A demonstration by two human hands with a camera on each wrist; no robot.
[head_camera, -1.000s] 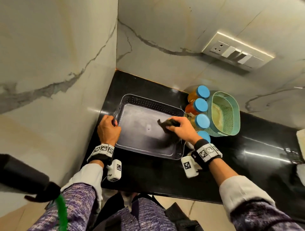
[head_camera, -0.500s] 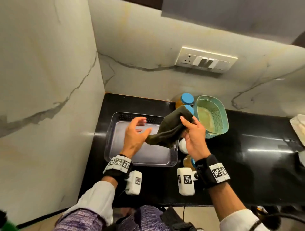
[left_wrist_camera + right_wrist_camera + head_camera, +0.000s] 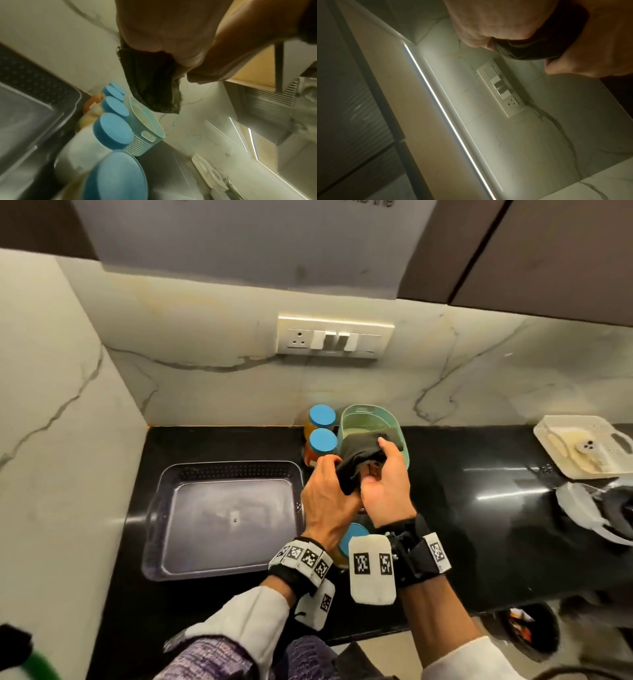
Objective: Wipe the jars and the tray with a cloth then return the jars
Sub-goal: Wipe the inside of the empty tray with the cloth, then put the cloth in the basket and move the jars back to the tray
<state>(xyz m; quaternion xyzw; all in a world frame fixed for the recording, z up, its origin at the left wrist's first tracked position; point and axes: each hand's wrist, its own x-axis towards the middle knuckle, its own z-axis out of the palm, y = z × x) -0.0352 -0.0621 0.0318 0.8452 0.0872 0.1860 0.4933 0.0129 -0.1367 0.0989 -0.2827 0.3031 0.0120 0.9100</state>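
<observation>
Now: cloth held in both hands

Both hands, left point(image 3: 325, 501) and right point(image 3: 387, 491), grip the dark cloth point(image 3: 359, 460) at frame centre, above the jars point(image 3: 322, 440). Left of them the tray point(image 3: 164, 491) lies with free counter point(image 3: 479, 525) on the right.

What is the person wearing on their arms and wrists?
Both hands are bare. Each wrist carries a black strap edged with white bands of black-and-white square code markers, plus a white padded box bearing similar markers. White cuffs show below purple patterned sleeves.
</observation>
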